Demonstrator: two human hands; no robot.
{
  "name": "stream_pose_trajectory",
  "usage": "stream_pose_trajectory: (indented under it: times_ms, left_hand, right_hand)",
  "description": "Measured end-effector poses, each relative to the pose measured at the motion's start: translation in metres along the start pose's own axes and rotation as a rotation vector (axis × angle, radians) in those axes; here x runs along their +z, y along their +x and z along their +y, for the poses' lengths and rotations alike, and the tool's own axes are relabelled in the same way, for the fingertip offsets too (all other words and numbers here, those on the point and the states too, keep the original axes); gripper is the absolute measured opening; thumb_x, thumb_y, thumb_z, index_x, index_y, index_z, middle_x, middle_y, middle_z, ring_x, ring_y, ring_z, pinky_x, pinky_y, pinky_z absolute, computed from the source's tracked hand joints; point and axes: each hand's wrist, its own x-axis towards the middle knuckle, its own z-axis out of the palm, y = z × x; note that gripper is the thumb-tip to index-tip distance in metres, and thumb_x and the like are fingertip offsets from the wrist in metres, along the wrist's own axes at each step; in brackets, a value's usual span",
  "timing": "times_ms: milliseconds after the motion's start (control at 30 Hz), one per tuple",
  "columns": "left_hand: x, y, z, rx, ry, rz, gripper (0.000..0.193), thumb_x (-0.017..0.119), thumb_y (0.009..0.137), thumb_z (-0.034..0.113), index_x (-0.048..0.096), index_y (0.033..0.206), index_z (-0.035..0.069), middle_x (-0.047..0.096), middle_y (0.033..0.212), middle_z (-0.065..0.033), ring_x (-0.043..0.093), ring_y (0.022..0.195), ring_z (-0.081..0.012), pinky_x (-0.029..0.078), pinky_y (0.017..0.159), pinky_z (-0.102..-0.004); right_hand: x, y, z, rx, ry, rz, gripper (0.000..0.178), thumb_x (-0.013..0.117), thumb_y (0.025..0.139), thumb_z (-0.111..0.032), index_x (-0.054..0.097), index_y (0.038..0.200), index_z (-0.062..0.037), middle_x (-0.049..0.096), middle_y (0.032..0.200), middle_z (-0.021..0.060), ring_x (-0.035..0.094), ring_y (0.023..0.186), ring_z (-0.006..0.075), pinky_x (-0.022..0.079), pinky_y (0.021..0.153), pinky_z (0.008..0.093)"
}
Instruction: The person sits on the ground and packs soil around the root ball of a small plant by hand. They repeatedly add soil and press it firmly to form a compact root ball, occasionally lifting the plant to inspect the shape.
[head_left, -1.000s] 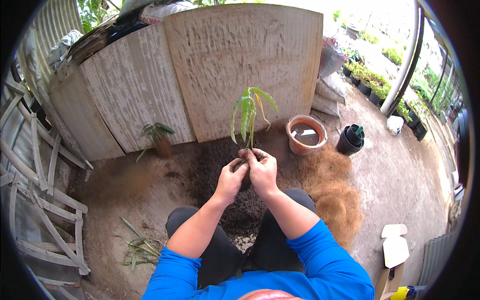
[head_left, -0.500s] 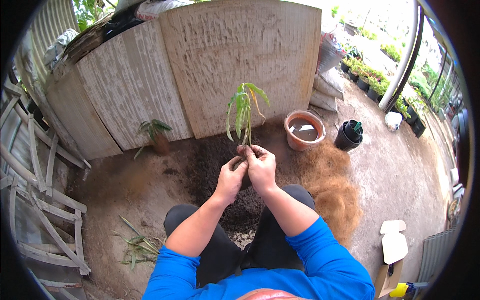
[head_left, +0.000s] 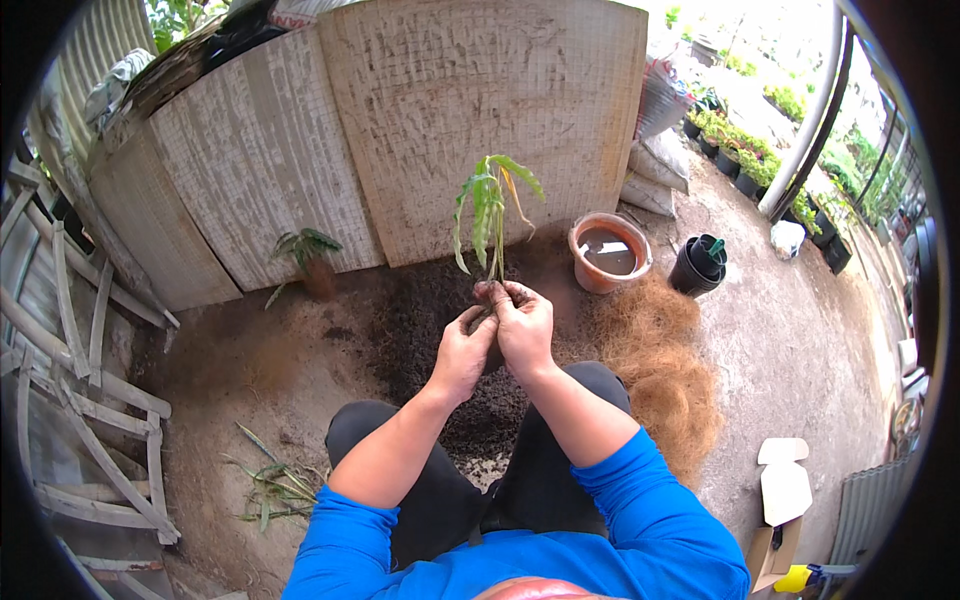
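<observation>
Both my hands meet at the base of a leafy green plant (head_left: 487, 215), which stands upright with drooping long leaves, one of them yellowed. My left hand (head_left: 464, 350) is closed around the dark, soil-covered lower part of the plant. Beside it my right hand (head_left: 524, 322) pinches the stems just above, its thumb near the left fingers. The roots are mostly hidden behind my hands. Beneath them lies a heap of dark soil (head_left: 420, 325), reaching between my knees.
An orange tub of murky water (head_left: 608, 255) and black nested pots (head_left: 697, 267) stand right, beyond brown fibre (head_left: 665, 375). Another plant with a brown root ball (head_left: 318, 275) leans near the boards (head_left: 270, 150). Cut leaves (head_left: 275, 485) lie left; an open carton (head_left: 778, 550) sits lower right.
My hands and the plant stay nearly in place, with only a slight shift of the fingers. The view has tilted a little.
</observation>
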Motion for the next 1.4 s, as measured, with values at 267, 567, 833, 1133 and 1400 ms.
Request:
stream_pose_trajectory:
  times_ms: [267, 567, 833, 1133, 1400]
  left_hand:
    - [-0.007, 0.007, 0.003, -0.06, -0.239, 0.075, 0.031, 0.045, 0.09, 0.028, 0.054, 0.101, 0.0, 0.059, 0.089, -0.0061, 0.057, 0.078, -0.0139, 0.047, 0.07, -0.0269]
    - [-0.023, 0.013, 0.018, -0.123, -0.381, 0.135, 0.042, 0.038, 0.09, 0.044, 0.054, 0.093, 0.005, 0.06, 0.083, -0.0073, 0.059, 0.075, -0.0177, 0.049, 0.07, -0.0309]
    - [-0.019, 0.012, 0.013, 0.089, -0.237, 0.204, 0.039, 0.042, 0.091, 0.039, 0.056, 0.09, 0.002, 0.059, 0.082, -0.0055, 0.057, 0.074, -0.0142, 0.047, 0.069, -0.0279]
    - [-0.012, 0.004, 0.014, 0.283, -0.15, 0.226, 0.036, 0.04, 0.093, 0.03, 0.057, 0.09, -0.001, 0.06, 0.083, -0.0052, 0.056, 0.073, -0.0108, 0.045, 0.068, -0.0241]
    - [-0.025, 0.017, 0.015, -0.077, -0.579, 0.193, 0.049, 0.033, 0.09, 0.048, 0.054, 0.098, 0.004, 0.06, 0.088, -0.0102, 0.058, 0.084, -0.0214, 0.046, 0.076, -0.0341]
  right_hand:
    - [-0.003, 0.009, 0.005, 0.1, -0.042, -0.133, 0.026, 0.046, 0.091, -0.017, 0.06, 0.091, 0.0042, 0.062, 0.084, 0.0062, 0.056, 0.075, 0.0097, 0.045, 0.069, 0.023]
    - [0.006, -0.004, 0.018, -0.152, -0.079, -0.143, 0.032, 0.036, 0.095, -0.02, 0.048, 0.112, 0.0039, 0.052, 0.11, 0.0095, 0.052, 0.097, 0.0156, 0.041, 0.087, 0.0287]
    - [0.013, -0.016, 0.035, -0.24, -0.32, -0.186, 0.04, 0.032, 0.095, -0.022, 0.038, 0.125, 0.004, 0.045, 0.123, 0.0131, 0.044, 0.112, 0.0189, 0.032, 0.097, 0.0304]
    - [0.021, -0.02, 0.031, -0.377, -0.331, -0.159, 0.039, 0.033, 0.093, -0.017, 0.039, 0.124, 0.0056, 0.045, 0.124, 0.0175, 0.046, 0.111, 0.0241, 0.035, 0.095, 0.0324]
    - [0.022, -0.01, 0.029, -0.251, -0.052, -0.175, 0.047, 0.025, 0.096, -0.031, 0.036, 0.127, 0.0029, 0.044, 0.124, 0.0118, 0.042, 0.114, 0.019, 0.033, 0.095, 0.0293]
